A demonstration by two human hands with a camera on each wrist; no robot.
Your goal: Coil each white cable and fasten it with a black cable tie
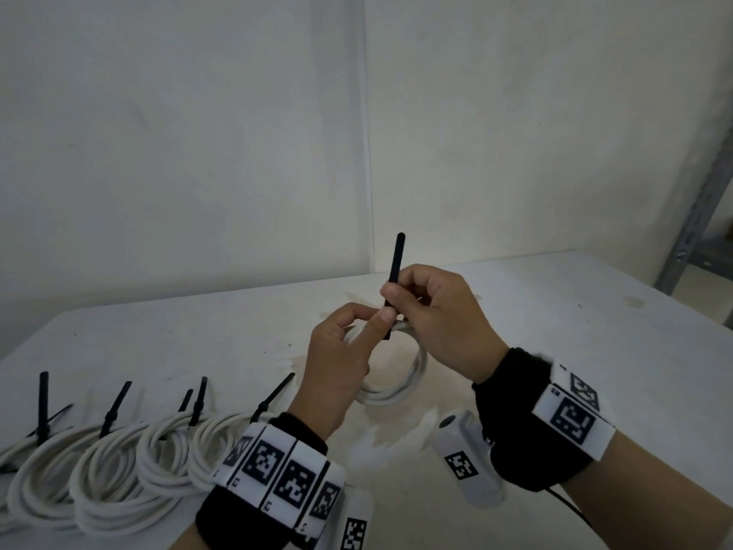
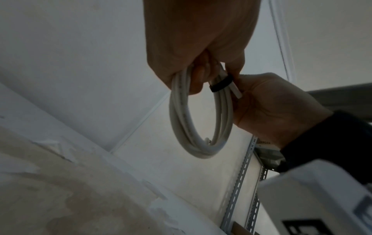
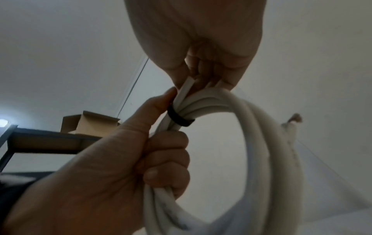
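Along the near left edge of the tabletop I see a row of finished white coils, each overlapping the next and each cinched by a black tie whose free tail sticks up. Just right of that row, my left hand is raised above the middle of the tabletop, its fingers curled round the left side of the white cable coil, with the thumb laid up against the black cable tie. The left wrist view shows the coil hanging as a loop of several turns below the fist, clear of the surface, with the tie banded around the strands and a cut cable end poking out just past the band. The right wrist view shows the same band snug on the bundle beside the left thumb. Further right, my right hand has its fingers closed together, pinching the tie's tail just above the coil, so the tail stands nearly upright past the fingertips. At the far right, beyond the tabletop's far right corner, stands a grey metal shelf upright.
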